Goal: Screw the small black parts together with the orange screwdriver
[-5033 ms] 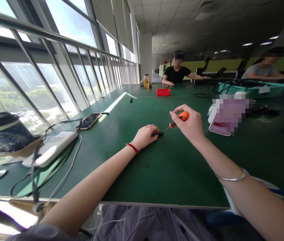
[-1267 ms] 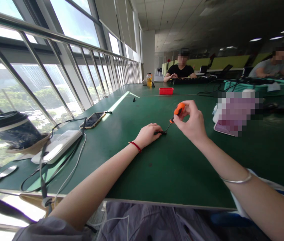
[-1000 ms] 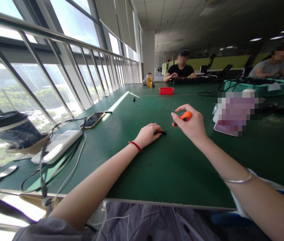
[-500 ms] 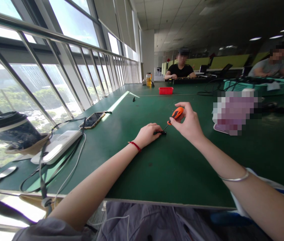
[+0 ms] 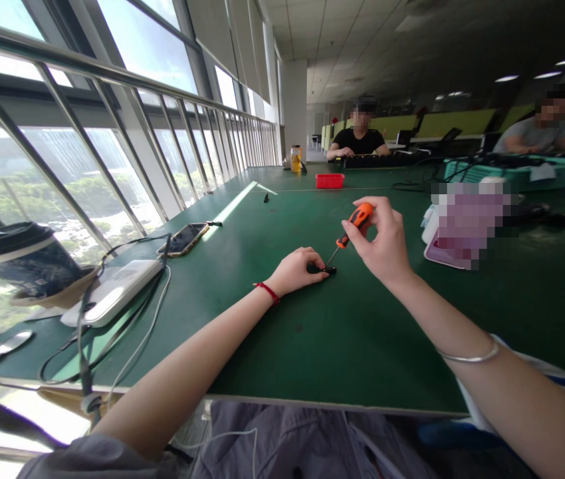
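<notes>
My left hand (image 5: 301,271) rests on the green table (image 5: 272,346), its fingers closed round a small black part (image 5: 331,270) whose kind I cannot make out. Part of that piece is hidden under my fingers. In my right hand (image 5: 383,238) is a screwdriver (image 5: 361,217) with an orange and black handle, held between thumb and fingers. Its thin metal shaft slants down to the left, and the tip meets or nearly meets the black part by my left fingertips.
At left lie a phone (image 5: 185,239), a white power bank (image 5: 113,293), cables and a paper cup (image 5: 23,259). Farther back are a red tray (image 5: 330,181), a bottle (image 5: 296,159) and a teal basket (image 5: 522,174). Two people sit beyond. A pinkish blurred object (image 5: 472,226) stands at right.
The screwdriver's handle has risen slightly and shifted right with my right hand, showing more of the shaft. My left hand and the black part have moved slightly right and nearer.
</notes>
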Tool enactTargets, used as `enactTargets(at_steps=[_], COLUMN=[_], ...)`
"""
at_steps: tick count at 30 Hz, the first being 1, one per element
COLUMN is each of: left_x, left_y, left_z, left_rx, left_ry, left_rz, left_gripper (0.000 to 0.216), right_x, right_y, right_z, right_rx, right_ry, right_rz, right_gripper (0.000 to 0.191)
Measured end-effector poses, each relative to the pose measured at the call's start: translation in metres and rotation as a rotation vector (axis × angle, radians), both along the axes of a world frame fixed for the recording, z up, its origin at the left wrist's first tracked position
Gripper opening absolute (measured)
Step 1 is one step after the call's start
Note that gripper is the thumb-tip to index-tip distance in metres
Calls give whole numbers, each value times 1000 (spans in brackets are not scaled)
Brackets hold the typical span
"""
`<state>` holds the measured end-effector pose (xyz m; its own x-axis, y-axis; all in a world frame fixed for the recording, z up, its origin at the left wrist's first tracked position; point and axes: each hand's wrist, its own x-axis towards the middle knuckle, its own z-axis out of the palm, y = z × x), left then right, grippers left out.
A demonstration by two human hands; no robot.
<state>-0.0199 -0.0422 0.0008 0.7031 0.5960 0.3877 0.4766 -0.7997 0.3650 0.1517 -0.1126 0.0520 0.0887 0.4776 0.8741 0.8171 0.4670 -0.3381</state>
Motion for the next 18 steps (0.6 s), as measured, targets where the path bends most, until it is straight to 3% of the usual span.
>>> enactTargets(at_steps=[18], left_x=[1], left_y=[-2], left_z=[0], left_rx=[17], left_ry=[20], left_rz=[51], left_gripper=[15], right_x=[-1], right_y=[2], right_z=[-3], right_rx=[-6], right_ry=[-27], right_rz=[6], right_gripper=[26])
